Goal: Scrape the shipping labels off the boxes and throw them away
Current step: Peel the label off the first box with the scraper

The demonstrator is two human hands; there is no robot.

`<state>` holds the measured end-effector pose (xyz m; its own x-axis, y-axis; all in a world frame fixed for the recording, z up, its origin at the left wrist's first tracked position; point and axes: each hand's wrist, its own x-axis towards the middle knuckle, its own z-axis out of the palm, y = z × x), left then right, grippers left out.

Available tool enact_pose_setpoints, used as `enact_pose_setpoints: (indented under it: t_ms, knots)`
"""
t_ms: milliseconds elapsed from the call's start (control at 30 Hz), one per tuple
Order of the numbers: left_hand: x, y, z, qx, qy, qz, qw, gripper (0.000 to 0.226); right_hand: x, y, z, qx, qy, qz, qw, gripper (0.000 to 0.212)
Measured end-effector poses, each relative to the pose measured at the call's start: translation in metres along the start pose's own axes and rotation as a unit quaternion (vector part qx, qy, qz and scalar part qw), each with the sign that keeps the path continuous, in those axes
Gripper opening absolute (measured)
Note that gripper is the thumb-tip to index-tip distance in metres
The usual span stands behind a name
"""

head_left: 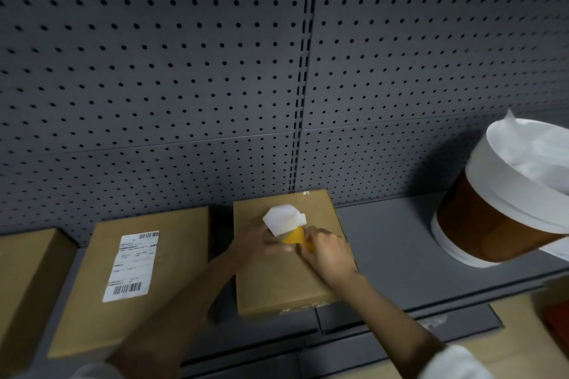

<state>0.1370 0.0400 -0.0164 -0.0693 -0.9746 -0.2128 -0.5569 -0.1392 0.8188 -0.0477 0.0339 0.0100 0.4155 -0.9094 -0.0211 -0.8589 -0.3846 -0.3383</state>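
A cardboard box [286, 280] sits on the grey shelf in the middle. A crumpled white label [284, 218] rises off its top, peeled up. My left hand [261, 243] pinches the label's lower edge. My right hand [326, 251] grips a yellow scraper [296, 237] whose blade lies under the label. To the left stands a second cardboard box [172, 268] with a whole white shipping label [131, 266] stuck on top. A third box [24, 280] shows at the far left edge.
A brown bin [480, 221] lined with a white bag stands on the shelf [388, 255] at the right. Dark pegboard [215, 71] forms the wall behind. A lower shelf lip runs along the front.
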Motion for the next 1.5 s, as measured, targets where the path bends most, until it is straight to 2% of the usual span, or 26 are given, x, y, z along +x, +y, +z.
enact_pose_setpoints:
  t_ms: [67, 267, 400, 600, 700, 867, 1033, 1267, 1500]
  knots:
    - [0.001, -0.009, 0.008, 0.014, 0.022, -0.005, 1.0, 0.078, 0.0, 0.001, -0.001, 0.0, 0.001, 0.005, 1.0, 0.03]
    - [-0.001, -0.016, 0.017, -0.06, 0.143, -0.006, 0.988, 0.042, -0.009, 0.004, 0.005, -0.008, -0.019, 0.016, 1.0, 0.036]
    - [0.003, -0.02, 0.02, -0.035, 0.159, -0.004, 0.987, 0.034, -0.019, 0.012, 0.003, 0.0, -0.029, 0.025, 0.999, 0.044]
    - [0.003, -0.021, 0.023, -0.018, 0.185, 0.037, 0.982, 0.021, -0.01, 0.005, 0.007, -0.012, -0.023, 0.011, 1.0, 0.038]
    - [0.003, -0.025, 0.025, -0.01, 0.2, 0.045, 0.979, 0.019, -0.003, -0.001, 0.009, -0.016, -0.019, 0.003, 1.0, 0.031]
    - [0.004, -0.021, 0.027, 0.02, 0.224, 0.023, 0.974, 0.017, -0.018, 0.019, 0.002, -0.022, -0.038, 0.029, 0.999, 0.038]
    - [0.005, -0.022, 0.028, 0.028, 0.226, 0.01, 0.974, 0.011, 0.0, -0.002, 0.008, -0.015, -0.013, 0.013, 1.0, 0.03]
    - [0.014, -0.017, 0.03, -0.045, 0.233, -0.023, 0.971, 0.008, -0.012, 0.016, 0.004, -0.005, -0.025, 0.036, 0.999, 0.03]
    - [0.013, -0.014, 0.029, -0.098, 0.242, -0.021, 0.965, 0.024, 0.001, 0.003, 0.005, 0.008, -0.017, 0.021, 1.0, 0.026]
